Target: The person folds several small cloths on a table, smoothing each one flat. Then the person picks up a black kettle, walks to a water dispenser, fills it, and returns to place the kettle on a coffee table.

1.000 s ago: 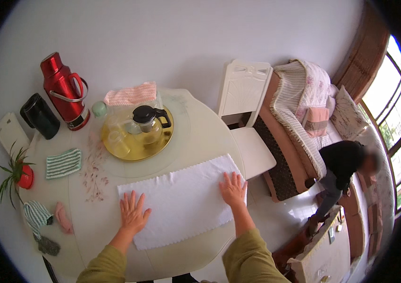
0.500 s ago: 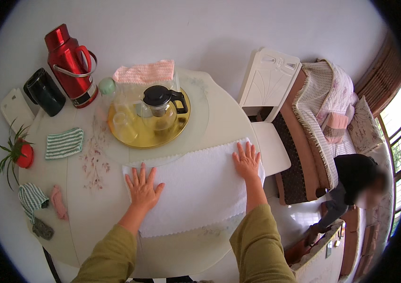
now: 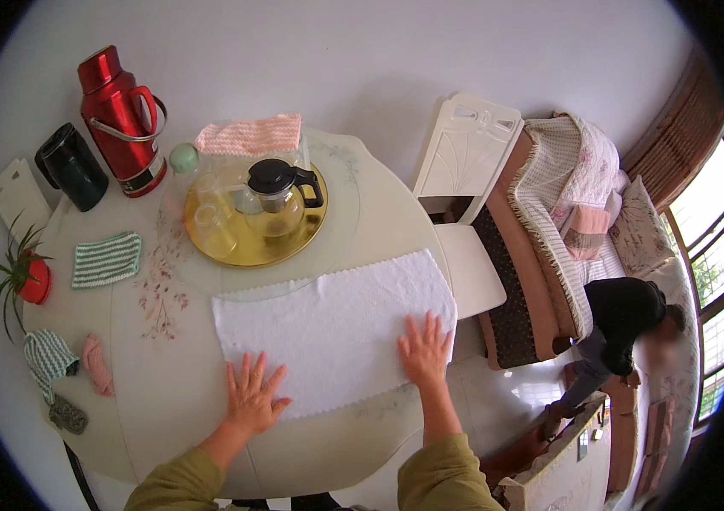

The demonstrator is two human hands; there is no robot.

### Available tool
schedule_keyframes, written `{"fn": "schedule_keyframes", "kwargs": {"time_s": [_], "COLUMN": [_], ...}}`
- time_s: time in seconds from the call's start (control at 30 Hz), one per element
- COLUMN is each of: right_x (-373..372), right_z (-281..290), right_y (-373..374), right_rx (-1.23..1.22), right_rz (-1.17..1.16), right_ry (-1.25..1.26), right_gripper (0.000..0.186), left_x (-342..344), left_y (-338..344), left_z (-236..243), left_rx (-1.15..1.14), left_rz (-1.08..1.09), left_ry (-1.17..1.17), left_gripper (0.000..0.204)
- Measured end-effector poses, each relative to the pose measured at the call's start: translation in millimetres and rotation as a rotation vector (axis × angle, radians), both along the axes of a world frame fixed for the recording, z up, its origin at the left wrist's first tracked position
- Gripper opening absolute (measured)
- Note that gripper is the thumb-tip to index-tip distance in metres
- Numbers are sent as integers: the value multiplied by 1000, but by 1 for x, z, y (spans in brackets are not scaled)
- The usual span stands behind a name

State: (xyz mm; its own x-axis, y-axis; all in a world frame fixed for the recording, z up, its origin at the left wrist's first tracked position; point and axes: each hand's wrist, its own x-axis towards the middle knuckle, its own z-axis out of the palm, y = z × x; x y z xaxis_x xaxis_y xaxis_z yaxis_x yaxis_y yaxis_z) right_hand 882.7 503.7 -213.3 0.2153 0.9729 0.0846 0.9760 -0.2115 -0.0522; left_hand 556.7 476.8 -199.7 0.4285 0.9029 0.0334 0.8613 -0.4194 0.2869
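Observation:
A white towel with scalloped edges (image 3: 328, 315) lies spread on the oval table (image 3: 157, 392) in front of me. My left hand (image 3: 251, 392) rests with fingers spread on its near-left part, close to the lower edge. My right hand (image 3: 424, 358) lies open on its right part. Beyond the towel, a round gold tray (image 3: 255, 255) holds a glass teapot with black lid (image 3: 281, 200) and clear cups (image 3: 217, 238). To the left is a folded green-striped cloth (image 3: 106, 260).
Around the table's back and left stand a red thermos (image 3: 119, 128), black jug (image 3: 77, 170) and potted plant (image 3: 36, 281); small cloths (image 3: 98, 366) lie below. A white chair (image 3: 468, 272) stands right, beside a sofa (image 3: 532, 315). A person in dark clothes (image 3: 617, 315) bends by a low table (image 3: 575, 468).
Both my hands have moved back toward me across the towel since half a second ago, fingers still spread. The person at the right has shifted slightly in their bent posture.

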Motion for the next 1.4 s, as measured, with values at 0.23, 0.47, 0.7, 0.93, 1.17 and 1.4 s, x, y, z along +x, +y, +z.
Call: {"fn": "schedule_keyframes", "kwargs": {"time_s": [0.23, 0.47, 0.7, 0.93, 1.17, 1.4], "right_x": [4, -4, -37, -158, -248, -288], "right_z": [-5, 22, 32, 24, 4, -20], "right_y": [-18, -27, -90, -115, -13, 8], "right_rx": [-41, 10, 16, 65, 265, 232], "right_rz": [-33, -109, -246, 176, 108, -12], "right_ry": [115, 42, 23, 399, 730, 519], "right_gripper": [56, 54, 47, 17, 19, 16], "left_x": [-3, -13, -72, -162, -225, -238], "left_y": [-18, -44, -117, -184, -208, -214], "left_z": [-7, -10, -3, 4, 9, -1], "left_rx": [0, 23, -52, -77, -244, -93], "left_rz": [-54, -90, -96, -58, -122, -146], "left_ry": [-36, -23, -28, -173, -279, -387], "left_gripper": [53, 49, 46, 28, 14, 12]}}
